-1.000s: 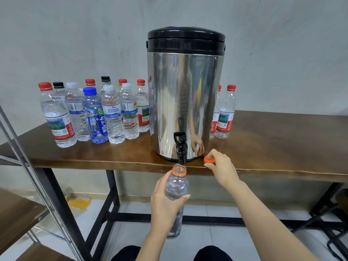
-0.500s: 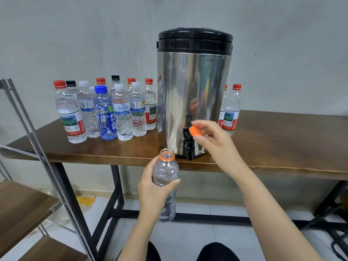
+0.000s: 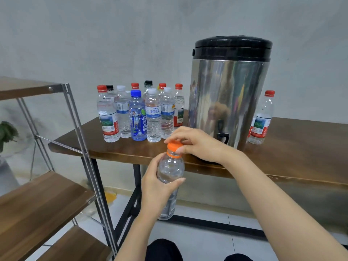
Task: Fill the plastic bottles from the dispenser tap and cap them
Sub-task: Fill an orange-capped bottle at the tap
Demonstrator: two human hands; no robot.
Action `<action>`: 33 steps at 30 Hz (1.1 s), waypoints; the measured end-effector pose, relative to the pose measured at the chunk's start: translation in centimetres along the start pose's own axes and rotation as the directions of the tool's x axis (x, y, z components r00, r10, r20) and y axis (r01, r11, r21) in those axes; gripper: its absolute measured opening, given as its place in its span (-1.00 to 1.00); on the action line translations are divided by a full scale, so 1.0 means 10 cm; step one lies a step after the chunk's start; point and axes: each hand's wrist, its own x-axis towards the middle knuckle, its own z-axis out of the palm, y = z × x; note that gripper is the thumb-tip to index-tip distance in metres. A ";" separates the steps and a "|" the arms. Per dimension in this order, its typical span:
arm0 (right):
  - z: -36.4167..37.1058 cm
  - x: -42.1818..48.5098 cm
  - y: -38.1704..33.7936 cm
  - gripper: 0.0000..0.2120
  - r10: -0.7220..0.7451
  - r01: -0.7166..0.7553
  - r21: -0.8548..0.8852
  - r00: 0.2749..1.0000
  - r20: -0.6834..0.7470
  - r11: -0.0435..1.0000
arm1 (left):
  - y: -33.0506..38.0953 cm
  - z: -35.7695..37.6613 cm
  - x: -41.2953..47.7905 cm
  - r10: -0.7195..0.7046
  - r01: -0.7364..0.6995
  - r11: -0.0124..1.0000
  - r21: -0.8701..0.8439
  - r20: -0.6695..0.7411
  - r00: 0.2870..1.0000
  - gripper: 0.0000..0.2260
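Observation:
My left hand grips a clear plastic bottle around its middle, upright, in front of the table edge. An orange cap sits on the bottle's mouth, and my right hand pinches it from above with curled fingers. The steel dispenser with a black lid stands on the wooden table; its black tap is just right of my right hand.
Several capped bottles stand grouped on the table left of the dispenser, and two more stand to its right. A metal-framed shelf with wooden boards stands close at left. My knees show at the bottom.
My right hand brought the orange cap from beside the tap down onto the bottle mouth. The bottle moved away from the tap, and my view turned left.

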 end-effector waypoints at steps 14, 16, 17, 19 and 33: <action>0.18 0.24 -0.13 -0.55 0.095 -0.116 -0.254 0.991 -0.096 0.960 | -0.06 -0.23 0.05 0.000 0.001 0.998 0.064 -0.025 1.000 -0.29; 0.12 0.24 -0.14 -0.60 0.088 -0.101 -0.186 0.993 -0.078 0.977 | -0.08 -0.25 0.07 -0.007 0.009 0.999 0.047 -0.036 0.999 -0.28; 0.08 0.24 -0.15 -0.57 0.079 -0.084 -0.125 0.996 -0.048 0.989 | -0.08 -0.26 0.08 -0.016 0.018 0.999 0.038 -0.043 0.999 -0.28; 0.07 0.23 -0.14 -0.49 0.050 -0.050 -0.006 0.999 -0.005 0.999 | -0.10 -0.26 0.10 -0.036 0.037 0.999 0.023 -0.052 0.998 -0.27; 0.32 0.40 0.05 -0.63 0.069 -0.020 0.242 0.979 -0.194 0.970 | -0.16 -0.29 0.20 -0.030 0.031 0.999 0.014 -0.081 0.996 -0.28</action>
